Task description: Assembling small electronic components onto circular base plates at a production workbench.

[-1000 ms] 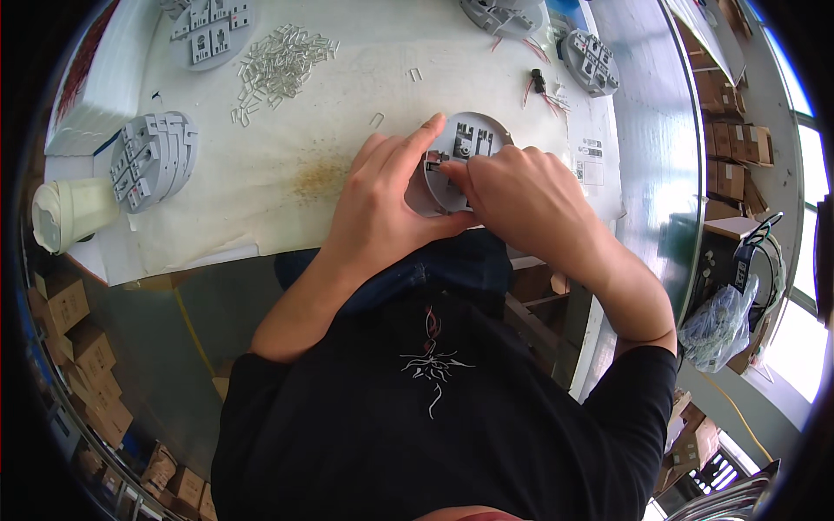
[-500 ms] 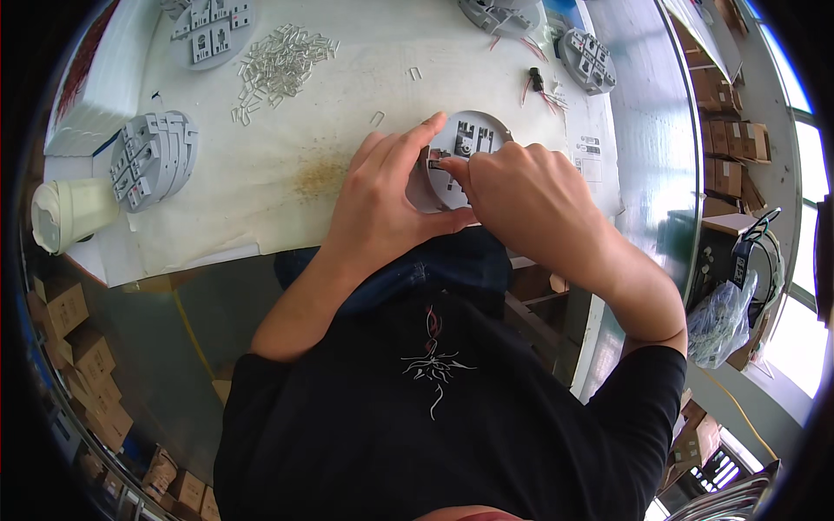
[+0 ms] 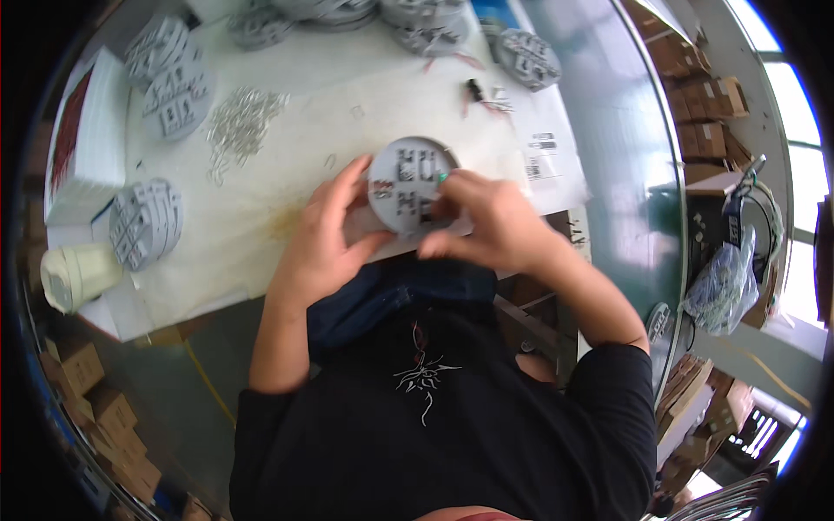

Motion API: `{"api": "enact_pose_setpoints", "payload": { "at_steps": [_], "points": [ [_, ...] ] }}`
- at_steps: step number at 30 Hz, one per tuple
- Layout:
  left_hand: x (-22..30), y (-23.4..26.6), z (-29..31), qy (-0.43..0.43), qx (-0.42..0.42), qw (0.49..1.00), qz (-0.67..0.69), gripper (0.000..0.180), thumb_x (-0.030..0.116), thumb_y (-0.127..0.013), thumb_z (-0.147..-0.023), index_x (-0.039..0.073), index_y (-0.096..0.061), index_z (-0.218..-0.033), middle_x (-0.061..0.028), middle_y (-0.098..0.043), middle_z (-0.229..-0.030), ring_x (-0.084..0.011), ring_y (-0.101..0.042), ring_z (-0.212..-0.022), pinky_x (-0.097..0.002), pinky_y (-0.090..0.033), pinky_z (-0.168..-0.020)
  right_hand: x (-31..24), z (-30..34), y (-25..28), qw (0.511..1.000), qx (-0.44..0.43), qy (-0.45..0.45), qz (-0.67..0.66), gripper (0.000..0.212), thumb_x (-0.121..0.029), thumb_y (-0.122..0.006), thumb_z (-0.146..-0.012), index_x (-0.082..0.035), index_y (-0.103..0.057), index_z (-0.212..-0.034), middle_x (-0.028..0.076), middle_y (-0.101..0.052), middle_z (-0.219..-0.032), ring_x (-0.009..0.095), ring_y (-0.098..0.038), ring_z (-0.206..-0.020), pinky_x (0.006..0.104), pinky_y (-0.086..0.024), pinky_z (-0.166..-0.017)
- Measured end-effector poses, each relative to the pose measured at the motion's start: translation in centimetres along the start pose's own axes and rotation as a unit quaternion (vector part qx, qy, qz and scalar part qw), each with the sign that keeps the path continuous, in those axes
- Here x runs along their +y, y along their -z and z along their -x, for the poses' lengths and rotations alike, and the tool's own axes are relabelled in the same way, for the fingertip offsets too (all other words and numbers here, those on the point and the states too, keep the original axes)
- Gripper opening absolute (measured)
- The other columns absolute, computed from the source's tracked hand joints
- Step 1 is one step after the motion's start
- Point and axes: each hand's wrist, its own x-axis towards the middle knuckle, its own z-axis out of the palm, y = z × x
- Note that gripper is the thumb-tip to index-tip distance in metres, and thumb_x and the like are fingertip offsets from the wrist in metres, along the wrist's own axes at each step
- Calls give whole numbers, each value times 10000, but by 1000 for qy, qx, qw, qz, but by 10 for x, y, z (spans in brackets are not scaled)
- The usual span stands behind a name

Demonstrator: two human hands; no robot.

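While both hands work at the near edge of the desk (image 3: 287, 217), the item in hand is a round grey plastic disc (image 3: 408, 184) with dark rectangular slots across its face, tilted up off the white paper cover just in front of the person.

Left hand (image 3: 326, 239): cupped round the disc's left rim, fingers spread along the edge and behind it, steadying it.

Right hand (image 3: 486, 221): pinched at the disc's right side, fingertips closed on a small green-tipped part (image 3: 443, 177) at the rim; what exactly the part is cannot be told.

Stock, unworked side, left of desk: fanned stack of matching grey discs (image 3: 146, 221); further grey discs (image 3: 174, 87) lying flat and on edge at the far left; loose heap of small pale metal clips (image 3: 239, 128) spread on the paper; cream roll of tape (image 3: 74, 273) at the near left corner.

Far edge: more grey discs (image 3: 426, 22) piled together, one separate disc (image 3: 528, 56) to the right; small dark component with red leads (image 3: 476, 91) lying between them and the work.

Progress, as a judgement: some slots on the held disc look filled and dark, others pale, so fitting appears partway through on this piece. Both piles remain sizeable, and the clip heap is far from used up, so much of the batch seems left to do.
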Motion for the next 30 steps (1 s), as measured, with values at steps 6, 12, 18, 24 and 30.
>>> {"api": "enact_pose_setpoints", "payload": {
  "at_steps": [6,12,18,24,30],
  "points": [
    [-4,-12,-14,-55,73,996,-26,414,60,-813,-922,30,-704,-1320,-95,-694,-982,-167,-603,-744,-286,-497,-660,-1,20,-20,977,176,45,110,466,-222,-893,-851,-51,-622,-1189,115,-689,-926,240,-685,-671,349,-545,-624],
    [-5,-12,-14,-22,100,992,-68,216,73,-790,-949,37,-774,-1161,-70,-672,-910,-148,-562,-726,-279,-458,-613,162,27,139,823,498,-270,44,572,-328,-841,-946,10,-650,-1367,75,-726,-825,103,-630,-675,267,-512,-608],
    [-9,-19,-12,-43,82,993,-66,118,74,-790,-953,47,-806,-1067,-57,-663,-840,-151,-567,-731,-279,-464,-607,294,100,207,717,452,-386,364,471,-366,-817,-927,-9,-743,-1225,165,-759,-918,236,-738,-852,356,-579,-792],
    [2,-17,-13,-3,96,992,-83,121,61,-794,-943,26,-800,-1059,-59,-701,-873,-170,-586,-752,-289,-480,-623,132,-3,104,950,188,-192,156,370,-383,-828,-902,-102,-771,-1136,91,-744,-929,317,-719,-857,431,-578,-787],
    [-1,-12,-12,-51,101,988,-103,224,87,-839,-899,14,-785,-1103,-74,-740,-987,-213,-643,-819,-319,-522,-703,141,-19,88,949,213,-147,181,256,-291,-801,-915,-93,-773,-1075,95,-734,-928,325,-719,-863,419,-566,-754]
  ]
}}
